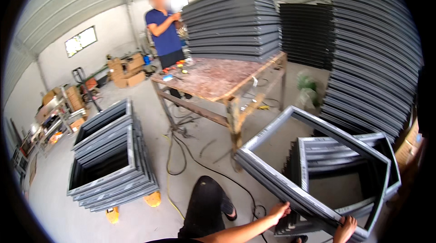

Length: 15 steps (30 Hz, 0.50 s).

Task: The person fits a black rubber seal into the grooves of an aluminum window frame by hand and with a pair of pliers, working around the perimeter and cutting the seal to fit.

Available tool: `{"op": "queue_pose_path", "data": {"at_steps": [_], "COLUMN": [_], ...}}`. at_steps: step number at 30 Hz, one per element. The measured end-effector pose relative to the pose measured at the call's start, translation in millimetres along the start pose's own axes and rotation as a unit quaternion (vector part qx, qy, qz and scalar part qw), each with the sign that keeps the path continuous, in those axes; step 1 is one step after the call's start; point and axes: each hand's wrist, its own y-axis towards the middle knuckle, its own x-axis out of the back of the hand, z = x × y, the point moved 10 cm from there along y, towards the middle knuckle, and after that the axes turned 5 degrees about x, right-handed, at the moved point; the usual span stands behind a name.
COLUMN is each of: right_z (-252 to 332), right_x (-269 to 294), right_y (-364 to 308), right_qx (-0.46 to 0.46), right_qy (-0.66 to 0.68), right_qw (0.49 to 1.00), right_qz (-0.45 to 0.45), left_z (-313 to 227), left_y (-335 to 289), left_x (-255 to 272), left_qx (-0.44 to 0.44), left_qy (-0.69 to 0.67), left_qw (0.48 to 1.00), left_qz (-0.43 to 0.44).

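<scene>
A grey rectangular frame point(291, 184), like a window frame, is held tilted at the lower right. My left hand point(281, 210) has its fingers closed round the near long side. Further right along the same side, near a corner, my right hand point(346, 228) grips it. Beneath and behind it stands a stack of similar grey frames point(297, 163), partly covered by the held one. Whether the held frame touches that stack I cannot tell.
On the left, stacked grey frames point(109, 181) rest on a yellow pallet-truck fork point(153, 199). A worktable point(213, 79) bears more stacked frames point(227, 27); a person point(164, 34) stands behind it. Cables point(204, 168) cross the floor. A tall frame stack point(374, 52) rises at right.
</scene>
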Motion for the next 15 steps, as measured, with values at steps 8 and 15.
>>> {"op": "queue_pose_path", "data": {"at_steps": [8,15], "right_z": [5,6], "right_x": [-17,-12], "right_y": [0,-2], "right_qx": [-0.07,-0.058], "right_qy": [0.083,0.086], "right_qw": [0.994,0.995], "right_qz": [0.005,-0.002], "left_z": [-22,-24], "left_y": [-23,-27], "left_x": [19,15], "left_qx": [-0.003,0.002], "left_qy": [0.023,0.027], "left_qw": [0.999,0.999], "left_qz": [-0.037,-0.033]}}
